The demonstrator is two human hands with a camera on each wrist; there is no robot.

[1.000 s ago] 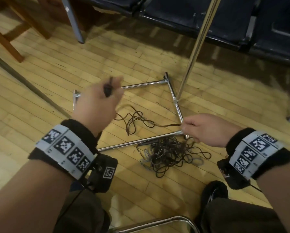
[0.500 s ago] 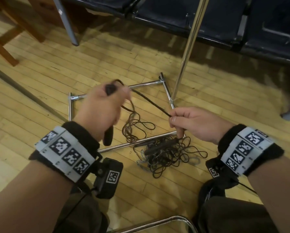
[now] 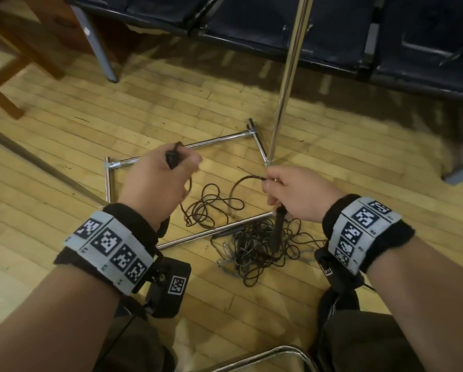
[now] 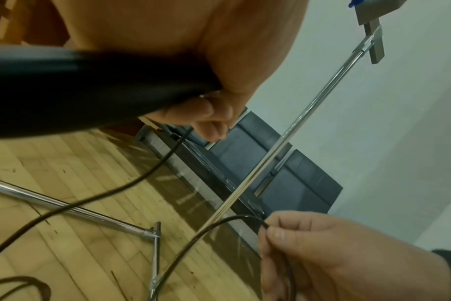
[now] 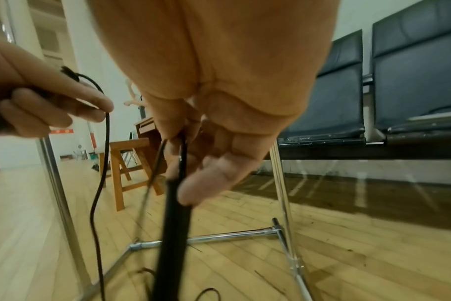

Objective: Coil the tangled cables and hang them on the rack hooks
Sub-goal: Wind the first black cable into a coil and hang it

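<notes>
A thin dark cable lies in loops on the wooden floor inside the chrome rack base. My left hand grips a thick black handle at one end of the cable, which fills the left wrist view. My right hand pinches the cable further along. A second black handle hangs below that hand and shows close up. A tangled pile of cables sits beneath my right hand. The rack pole rises just behind it.
A row of dark padded seats on metal legs stands behind the rack. A wooden stool is at the far left. A metal floor strip runs diagonally on the left. A chrome chair frame curves between my knees.
The cable stretch between my hands, taut half a second ago, now sags in a loop. A black handle now hangs under my right hand. Both hands sit slightly higher and farther apart.
</notes>
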